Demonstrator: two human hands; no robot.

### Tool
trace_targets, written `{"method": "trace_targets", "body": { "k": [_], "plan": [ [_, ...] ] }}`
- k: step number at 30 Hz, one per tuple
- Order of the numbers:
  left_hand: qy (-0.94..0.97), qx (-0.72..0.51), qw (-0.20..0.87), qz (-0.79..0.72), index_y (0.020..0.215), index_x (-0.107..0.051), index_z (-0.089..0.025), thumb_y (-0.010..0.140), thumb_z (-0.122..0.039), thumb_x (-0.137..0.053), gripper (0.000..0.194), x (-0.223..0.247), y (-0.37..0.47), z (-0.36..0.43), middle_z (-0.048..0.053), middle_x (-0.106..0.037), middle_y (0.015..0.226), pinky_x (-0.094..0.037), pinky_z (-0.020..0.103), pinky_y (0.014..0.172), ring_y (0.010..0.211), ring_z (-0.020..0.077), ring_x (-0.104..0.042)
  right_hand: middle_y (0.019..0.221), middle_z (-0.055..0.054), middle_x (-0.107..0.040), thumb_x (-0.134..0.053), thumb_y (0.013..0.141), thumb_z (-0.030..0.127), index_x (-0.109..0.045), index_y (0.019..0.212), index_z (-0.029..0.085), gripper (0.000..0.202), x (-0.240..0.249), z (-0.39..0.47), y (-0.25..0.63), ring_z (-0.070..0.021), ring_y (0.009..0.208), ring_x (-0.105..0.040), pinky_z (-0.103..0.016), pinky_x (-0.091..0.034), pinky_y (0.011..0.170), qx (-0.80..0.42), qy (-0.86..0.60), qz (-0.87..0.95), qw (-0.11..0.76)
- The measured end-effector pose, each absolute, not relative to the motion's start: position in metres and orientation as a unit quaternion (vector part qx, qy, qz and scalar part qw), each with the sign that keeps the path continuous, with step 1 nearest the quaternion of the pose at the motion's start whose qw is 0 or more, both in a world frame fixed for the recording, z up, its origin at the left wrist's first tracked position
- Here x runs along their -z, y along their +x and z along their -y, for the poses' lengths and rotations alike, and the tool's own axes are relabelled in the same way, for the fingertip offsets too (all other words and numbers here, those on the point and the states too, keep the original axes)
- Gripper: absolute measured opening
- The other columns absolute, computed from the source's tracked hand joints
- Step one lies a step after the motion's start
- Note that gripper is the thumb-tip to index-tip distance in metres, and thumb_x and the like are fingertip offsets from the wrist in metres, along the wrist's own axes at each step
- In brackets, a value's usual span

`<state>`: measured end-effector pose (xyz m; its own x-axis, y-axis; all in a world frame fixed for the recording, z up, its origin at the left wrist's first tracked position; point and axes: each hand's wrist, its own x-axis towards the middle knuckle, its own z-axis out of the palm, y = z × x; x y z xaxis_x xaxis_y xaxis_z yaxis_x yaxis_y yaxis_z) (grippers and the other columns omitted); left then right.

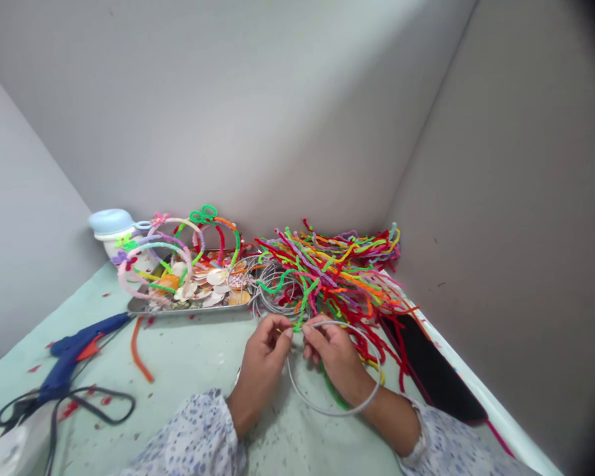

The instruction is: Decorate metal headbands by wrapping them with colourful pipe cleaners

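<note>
Near the table's middle, my left hand and my right hand meet fingertip to fingertip. Between them shows a short bit of green pipe cleaner, pinched by my left thumb and finger. A thin grey wire hoop is gripped in my right fingers and loops down over my right wrist. Another green strand shows inside the hoop, partly behind my right hand. How the pipe cleaner and hoop join is hidden by my fingers. Just behind my hands are more grey hoops.
A heap of coloured pipe cleaners fills the back right, beside a black flat object. Back left are a metal tray of shells, decorated headbands and a blue-lidded bottle. A blue glue gun with its cord lies left.
</note>
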<state>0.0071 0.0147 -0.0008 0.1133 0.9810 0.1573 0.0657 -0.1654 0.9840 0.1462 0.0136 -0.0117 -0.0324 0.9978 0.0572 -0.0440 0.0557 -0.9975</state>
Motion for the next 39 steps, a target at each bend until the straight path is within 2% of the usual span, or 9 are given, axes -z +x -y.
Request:
{"method": "trace_targets", "body": {
  "k": [4, 13, 32, 39],
  "plan": [
    [0.649, -0.473, 0.373, -0.465, 0.092, -0.06, -0.02, 0.083, -0.024, -0.053, 0.012, -0.0001, 0.0061, -0.0116, 0.002, -0.06, 0.086, -0.041, 0.024, 0.065, 0.073, 0.0143, -0.055, 0.051, 0.005, -0.052, -0.053, 0.083, 0.036, -0.054, 0.08, 0.016, 0.021, 0.0132, -0.0122, 0.146, -0.0084, 0.043, -0.043, -0.02, -0.032, 0.042, -0.505, -0.47, 0.51, 0.514],
    [0.681, -0.473, 0.312, -0.464, 0.085, -0.068, -0.02, 0.08, -0.023, -0.057, 0.012, -0.0018, 0.0067, -0.0131, 0.004, -0.064, 0.081, -0.042, 0.025, 0.068, 0.074, 0.0168, -0.057, 0.05, 0.005, -0.052, -0.054, 0.083, 0.039, -0.056, 0.079, 0.016, 0.024, 0.0151, -0.0115, 0.1472, -0.0083, 0.043, -0.044, -0.019, -0.033, 0.042, -0.492, -0.468, 0.523, 0.515],
    [0.679, -0.438, 0.347, -0.476, 0.08, -0.061, -0.019, 0.084, -0.023, -0.049, 0.014, 0.0, 0.0074, -0.0125, 0.003, -0.063, 0.078, -0.039, 0.026, 0.069, 0.074, 0.0176, -0.056, 0.054, 0.003, -0.053, -0.058, 0.079, 0.041, -0.056, 0.078, 0.016, 0.025, 0.0128, -0.0095, 0.1426, -0.0111, 0.048, -0.048, -0.022, -0.036, 0.044, -0.463, -0.482, 0.529, 0.523],
    [0.67, -0.432, 0.371, -0.476, 0.076, -0.06, -0.019, 0.083, -0.022, -0.047, 0.015, -0.0007, 0.0095, -0.0104, 0.003, -0.062, 0.074, -0.038, 0.026, 0.067, 0.071, 0.0175, -0.054, 0.06, 0.003, -0.054, -0.057, 0.08, 0.042, -0.056, 0.093, 0.017, 0.027, 0.013, -0.0101, 0.1418, -0.0114, 0.049, -0.051, -0.021, -0.04, 0.043, -0.475, -0.478, 0.518, 0.527]
  ]
}}
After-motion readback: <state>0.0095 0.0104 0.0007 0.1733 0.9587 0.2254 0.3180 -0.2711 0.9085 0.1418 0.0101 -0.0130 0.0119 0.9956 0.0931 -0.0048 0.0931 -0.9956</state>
